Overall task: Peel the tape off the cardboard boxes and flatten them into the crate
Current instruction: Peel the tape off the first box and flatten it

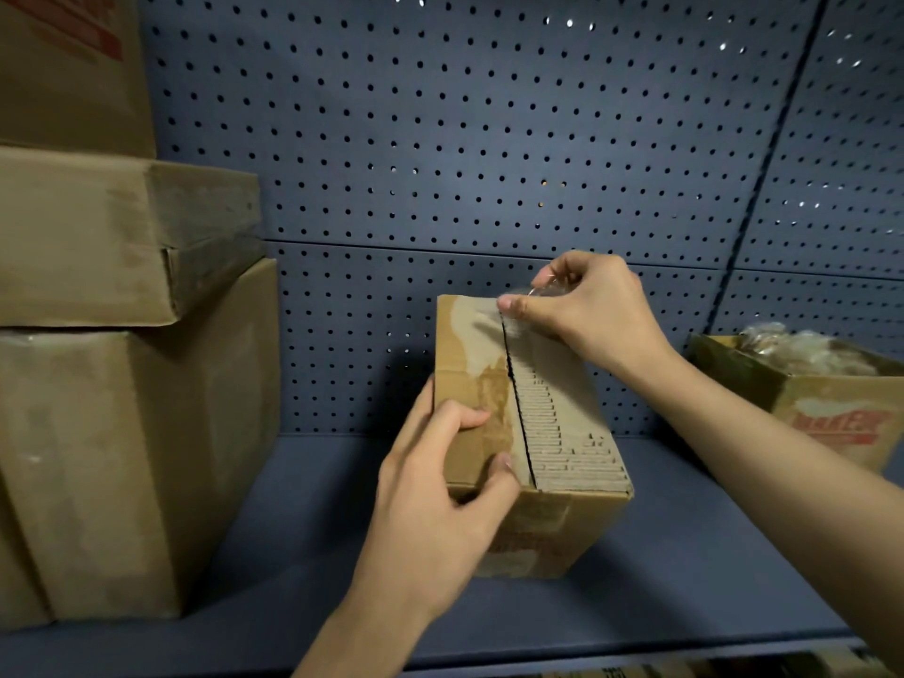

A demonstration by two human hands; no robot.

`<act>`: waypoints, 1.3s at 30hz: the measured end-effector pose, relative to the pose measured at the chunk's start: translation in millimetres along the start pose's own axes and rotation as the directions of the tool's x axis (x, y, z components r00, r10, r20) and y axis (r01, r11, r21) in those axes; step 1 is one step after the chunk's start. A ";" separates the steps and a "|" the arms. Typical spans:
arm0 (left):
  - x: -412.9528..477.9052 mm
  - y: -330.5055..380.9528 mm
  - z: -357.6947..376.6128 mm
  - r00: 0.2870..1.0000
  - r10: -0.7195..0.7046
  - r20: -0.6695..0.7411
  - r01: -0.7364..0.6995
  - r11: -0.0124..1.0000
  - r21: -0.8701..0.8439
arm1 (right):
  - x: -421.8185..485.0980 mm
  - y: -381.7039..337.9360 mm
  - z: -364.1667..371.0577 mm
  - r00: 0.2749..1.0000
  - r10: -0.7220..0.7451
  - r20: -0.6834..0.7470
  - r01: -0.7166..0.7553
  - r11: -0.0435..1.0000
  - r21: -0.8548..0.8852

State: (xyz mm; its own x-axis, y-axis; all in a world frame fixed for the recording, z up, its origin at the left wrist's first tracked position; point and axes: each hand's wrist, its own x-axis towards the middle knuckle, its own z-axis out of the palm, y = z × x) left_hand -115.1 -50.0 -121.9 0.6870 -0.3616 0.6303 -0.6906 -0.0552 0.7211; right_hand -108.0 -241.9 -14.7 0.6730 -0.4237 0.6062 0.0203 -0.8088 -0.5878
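Open carton (831, 408) of crumpled clear plastic (802, 349) near closed small box (562, 433)

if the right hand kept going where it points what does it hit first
Likely the pegboard wall: the right hand, pinching tape at the far end of the box, points left and away. Depth is unclear.

Two hands (440, 521), five cardboard boxes (562, 526), one tape strip (518, 298), one shelf (685, 555)

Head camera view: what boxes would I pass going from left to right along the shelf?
Pile of big boxes → small box with tape pinched at its far end → open box holding crumpled tape.
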 end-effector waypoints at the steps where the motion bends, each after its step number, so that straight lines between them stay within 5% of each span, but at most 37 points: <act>1: -0.4 -0.2 0.0 1.000 0.017 0.004 -0.017 1.000 0.013 | 0.0 -1.6 1.1 1.000 -0.011 -0.016 0.011 1.000 0.022; 11: -5.7 -0.2 -0.1 0.999 0.040 0.019 -0.040 0.999 -0.012 | 18.2 13.4 -3.5 0.985 -0.001 -0.174 0.048 0.962 0.267; 17: -6.6 0.2 -2.8 0.999 0.044 0.003 -0.044 0.999 0.021 | 13.9 18.9 -1.8 0.991 -0.129 -0.023 0.129 0.991 0.023; 24: -7.5 -0.7 -5.7 0.998 0.061 0.013 -0.061 0.998 -0.026 | 7.9 21.8 -5.6 0.981 -0.078 0.180 0.052 0.988 0.145; 28: -5.5 -6.1 -10.2 1.000 0.020 0.010 -0.019 0.996 -0.089 | 9.6 23.7 0.9 0.990 -0.078 0.116 0.066 0.992 0.105; 33: 5.5 -11.8 -12.1 0.977 -0.211 0.023 0.206 0.921 -0.329 | 8.7 21.5 3.0 0.986 -0.142 0.091 0.135 0.988 0.076; 39: 16.8 -17.4 -8.1 0.981 -0.161 0.108 0.180 0.962 -0.207 | -2.6 -1.9 4.1 0.956 -0.292 0.039 0.290 0.956 0.044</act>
State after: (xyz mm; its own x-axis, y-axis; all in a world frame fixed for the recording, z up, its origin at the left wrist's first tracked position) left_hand -89.7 -47.5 -121.5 0.7607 -0.4460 0.4716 -0.4936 0.0743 0.8665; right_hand -106.8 -237.6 -17.4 0.6661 -0.1531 0.7300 0.2474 -0.8779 -0.4099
